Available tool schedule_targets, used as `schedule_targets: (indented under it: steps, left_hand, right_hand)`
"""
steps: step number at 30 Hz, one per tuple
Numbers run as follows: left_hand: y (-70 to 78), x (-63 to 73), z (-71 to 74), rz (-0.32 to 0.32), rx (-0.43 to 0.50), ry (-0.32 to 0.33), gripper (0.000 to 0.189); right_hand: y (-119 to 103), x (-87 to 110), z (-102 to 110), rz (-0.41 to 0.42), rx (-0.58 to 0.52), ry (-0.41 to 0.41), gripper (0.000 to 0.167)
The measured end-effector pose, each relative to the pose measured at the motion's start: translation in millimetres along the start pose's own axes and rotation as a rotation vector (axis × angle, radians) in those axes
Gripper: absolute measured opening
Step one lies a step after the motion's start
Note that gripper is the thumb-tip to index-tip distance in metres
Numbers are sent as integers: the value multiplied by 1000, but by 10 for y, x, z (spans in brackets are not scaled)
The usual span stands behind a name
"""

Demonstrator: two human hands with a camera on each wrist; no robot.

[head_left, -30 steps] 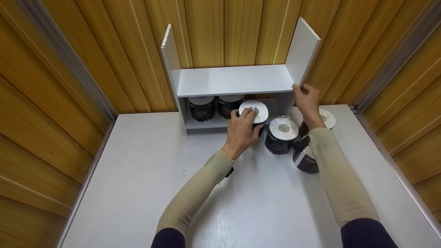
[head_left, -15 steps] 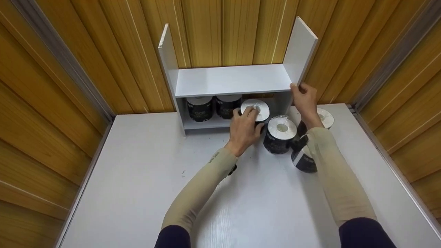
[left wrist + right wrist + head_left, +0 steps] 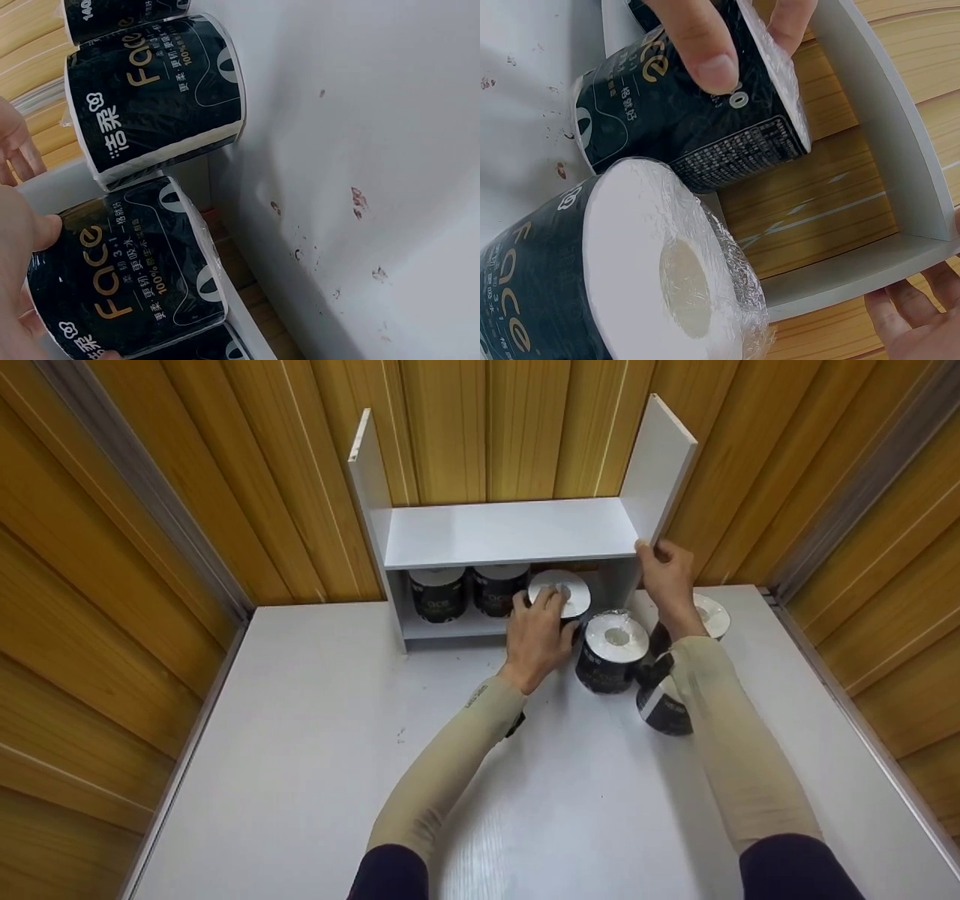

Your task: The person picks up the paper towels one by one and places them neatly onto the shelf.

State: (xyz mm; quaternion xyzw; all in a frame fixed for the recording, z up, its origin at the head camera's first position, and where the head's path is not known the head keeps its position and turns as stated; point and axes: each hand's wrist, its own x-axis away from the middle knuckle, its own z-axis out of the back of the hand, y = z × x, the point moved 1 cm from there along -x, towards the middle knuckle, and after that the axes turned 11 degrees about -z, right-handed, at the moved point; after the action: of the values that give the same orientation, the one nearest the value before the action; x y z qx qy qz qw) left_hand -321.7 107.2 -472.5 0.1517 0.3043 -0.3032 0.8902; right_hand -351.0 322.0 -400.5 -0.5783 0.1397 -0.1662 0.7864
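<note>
My left hand (image 3: 534, 641) grips a toilet paper roll (image 3: 576, 592) in a black wrapper, fingers over its white top and thumb at its side. This roll (image 3: 127, 262) stands at the front of the white shelf unit's lower compartment, right of two upright rolls (image 3: 438, 598) inside it. My right hand (image 3: 666, 581) holds the right side panel (image 3: 660, 465) of the shelf unit (image 3: 510, 534) by its front edge, near the middle board. In the right wrist view, fingers of the right hand (image 3: 922, 319) curl at the panel's edge. Another roll (image 3: 607, 671) stands just right of the held one.
A roll (image 3: 664, 712) lies tilted by the right forearm, partly hidden by the sleeve. One more roll (image 3: 714, 615) stands behind the right wrist. The white table (image 3: 322, 720) meets wood-patterned walls (image 3: 450, 427) at the back and sides.
My left hand has moved the toilet paper roll slightly back and to the right, farther into the lower compartment. The right hand keeps its hold on the side panel.
</note>
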Motion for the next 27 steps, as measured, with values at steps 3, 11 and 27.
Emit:
schedule_targets:
  steps: [3, 11, 27]
  left_hand:
    - [15, -7, -29, 6, -14, -6, 46]
    - [30, -84, -66, 47, -7, -35, 43]
    - [30, -109, -143, 61, 31, 0, 46]
  right_hand:
    - [17, 0, 11, 6, 0, 9, 30]
    - [2, 3, 19, -8, -18, -6, 31]
    - [-8, 1, -13, 18, -9, 15, 30]
